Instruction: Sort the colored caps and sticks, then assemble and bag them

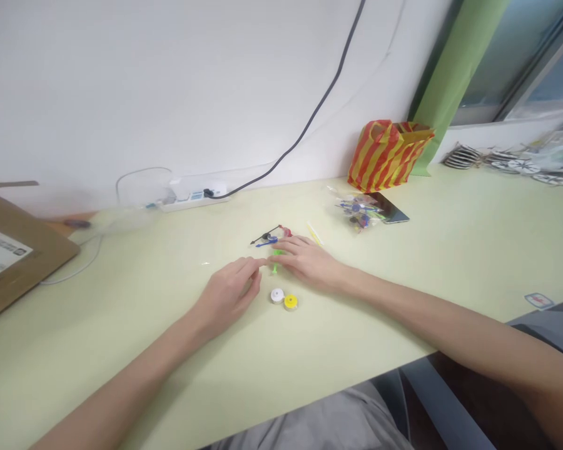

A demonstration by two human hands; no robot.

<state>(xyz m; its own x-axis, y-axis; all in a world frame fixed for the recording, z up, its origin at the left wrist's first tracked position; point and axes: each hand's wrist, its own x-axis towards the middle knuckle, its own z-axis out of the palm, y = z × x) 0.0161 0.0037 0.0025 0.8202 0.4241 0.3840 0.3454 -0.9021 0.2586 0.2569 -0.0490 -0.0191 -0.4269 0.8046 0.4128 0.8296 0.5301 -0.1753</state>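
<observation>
My left hand (232, 289) rests on the pale green table (178, 375), its fingers curled and the index fingertip pointing right; whether it pinches anything is hidden. My right hand (307, 261) lies palm down with fingers stretched left, partly over a bright green piece (275, 269). The fingertips of both hands nearly meet beside this piece. Just beyond my right fingers are a blue pointed piece (266, 242), a black pointed piece (265, 236) and a red piece (286, 231). Nearer to me, a white round piece (277, 295) sits beside a yellow round piece (291, 302).
Thin yellow and white sticks (316, 233) lie behind my right hand. Farther right are a clear bag of colored parts (360, 211), a dark phone (390, 208) and a striped bag (387, 156). A power strip (194, 197) is by the wall; a cardboard box (23, 262) stands left.
</observation>
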